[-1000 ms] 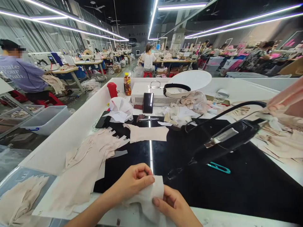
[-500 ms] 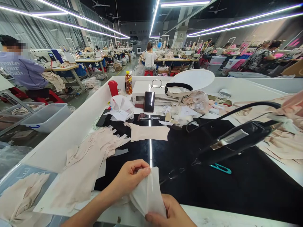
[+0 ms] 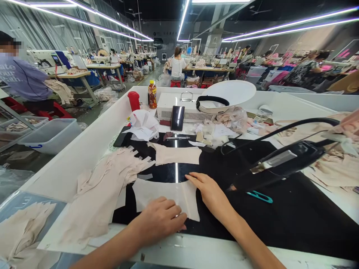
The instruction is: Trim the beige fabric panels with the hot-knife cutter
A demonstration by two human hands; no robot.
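Lowered flat since earlier: thin cream curved-edged fabric panel [image 3: 165, 190], lying 9-to-3 o'clock; right hand [image 3: 209, 188] touching at 1, fingers extended; left hand [image 3: 162, 218] curling at 6, grip unclear.

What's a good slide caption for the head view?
Left hand and right hand at a pale fabric piece on a black surface.

Beyond your left hand [image 3: 162, 219] you have grey curtains [image 3: 17, 28] and tables [image 3: 105, 67]; past your right hand [image 3: 206, 188], tube lights [image 3: 294, 22] under a dark ceiling [image 3: 162, 11].
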